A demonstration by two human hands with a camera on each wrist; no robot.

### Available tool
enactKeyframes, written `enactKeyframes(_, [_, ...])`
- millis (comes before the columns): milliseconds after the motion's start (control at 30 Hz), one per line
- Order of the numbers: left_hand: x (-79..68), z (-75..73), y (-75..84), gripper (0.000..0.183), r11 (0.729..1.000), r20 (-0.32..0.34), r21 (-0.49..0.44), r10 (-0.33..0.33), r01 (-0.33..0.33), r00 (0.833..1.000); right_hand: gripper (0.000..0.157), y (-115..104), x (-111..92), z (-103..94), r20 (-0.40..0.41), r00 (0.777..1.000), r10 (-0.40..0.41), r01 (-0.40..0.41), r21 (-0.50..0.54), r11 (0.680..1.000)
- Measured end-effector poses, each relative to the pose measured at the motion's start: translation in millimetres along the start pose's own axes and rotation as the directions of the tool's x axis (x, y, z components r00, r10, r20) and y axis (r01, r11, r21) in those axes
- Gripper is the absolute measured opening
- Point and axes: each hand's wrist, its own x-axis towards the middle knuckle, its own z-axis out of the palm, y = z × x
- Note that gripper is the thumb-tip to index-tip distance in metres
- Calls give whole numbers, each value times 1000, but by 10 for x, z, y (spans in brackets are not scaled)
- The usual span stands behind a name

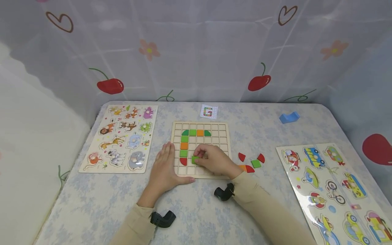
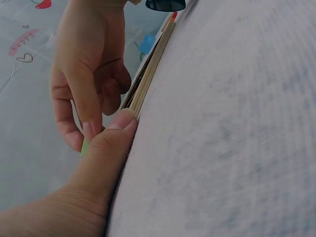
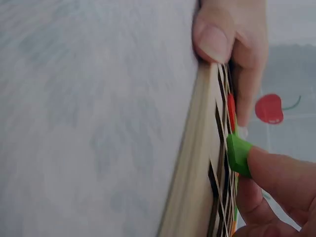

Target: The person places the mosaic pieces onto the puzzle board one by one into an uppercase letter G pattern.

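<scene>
A wooden grid board (image 1: 200,173) lies mid-table, with green, orange and red pieces set in its cells along a top row and down a left column. My right hand (image 1: 215,158) pinches a green square tile (image 3: 238,155) between thumb and fingers, low over the board and just right of the red quarter-round piece (image 1: 183,161). The tile is tilted in the right wrist view. My left hand (image 1: 165,170) rests at the board's lower left corner, fingers straight along the left side, thumb along the near edge.
Loose red, orange and green pieces, among them a green square (image 1: 256,163), lie right of the board. A small pattern card (image 1: 209,111) sits behind it. An animal puzzle (image 1: 122,139) is at left, a vehicle puzzle (image 1: 306,194) at right, a blue block (image 1: 289,117) at back right.
</scene>
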Motion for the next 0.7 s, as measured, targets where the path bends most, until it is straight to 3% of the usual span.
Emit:
enactKeyframes(333, [6, -1, -8, 148, 1000, 22, -3, -10, 10, 1000, 7, -106, 79, 136, -34, 999, 4, -8, -144, 990])
enactKeyframes(700, [4, -4, -7, 148, 1000, 24, -4, -10, 10, 1000, 5, -96, 24, 151, -18, 1000, -21, 17, -190, 982])
